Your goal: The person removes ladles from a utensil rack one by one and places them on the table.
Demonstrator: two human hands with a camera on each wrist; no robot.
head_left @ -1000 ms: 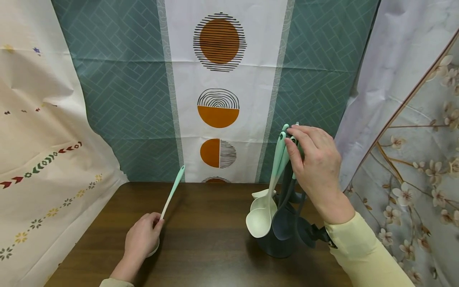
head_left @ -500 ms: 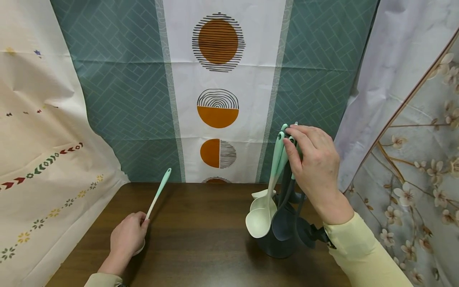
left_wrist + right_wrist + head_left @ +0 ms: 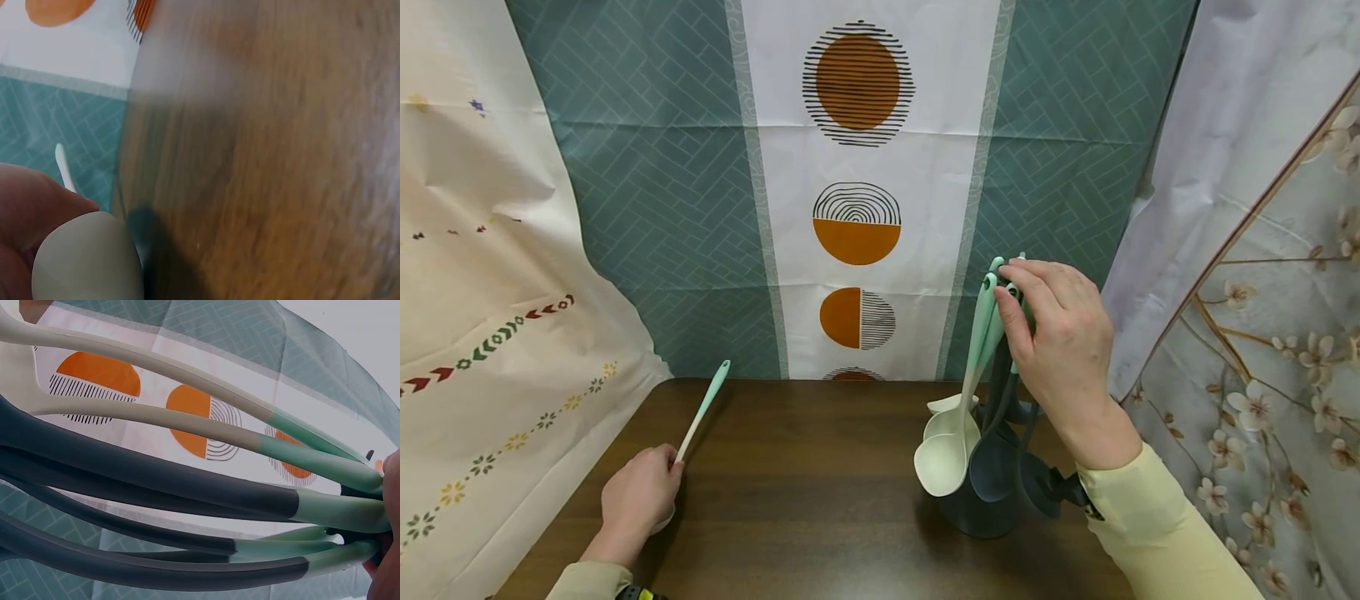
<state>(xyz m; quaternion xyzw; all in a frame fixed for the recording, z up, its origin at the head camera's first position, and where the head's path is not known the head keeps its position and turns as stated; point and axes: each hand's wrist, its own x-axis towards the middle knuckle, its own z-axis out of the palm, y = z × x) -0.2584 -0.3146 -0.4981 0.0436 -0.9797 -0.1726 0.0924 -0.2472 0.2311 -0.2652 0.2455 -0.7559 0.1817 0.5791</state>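
Observation:
My left hand (image 3: 640,492) grips a cream spoon (image 3: 693,426) with a mint-green handle, tilted up and away at the table's left side. Its rounded cream head (image 3: 87,259) shows close up in the left wrist view, while the head view has it mostly hidden behind the hand. On the right, my right hand (image 3: 1063,342) holds the top of a dark utensil stand (image 3: 973,515), fingers and thumb around where the handles hang. Cream ladles (image 3: 942,465) and dark utensils (image 3: 994,468) hang from it; their mint-green handles (image 3: 340,512) meet beside the fingers in the right wrist view.
A brown wooden table (image 3: 820,508) stretches between the two hands. Behind it hangs a green and white cloth (image 3: 880,167) with orange circles. A cream patterned cloth (image 3: 512,375) borders the left side and a floral curtain (image 3: 1262,375) the right.
My left hand has moved left across the table with the spoon, away from the utensil stand. My right hand and the stand have stayed in place.

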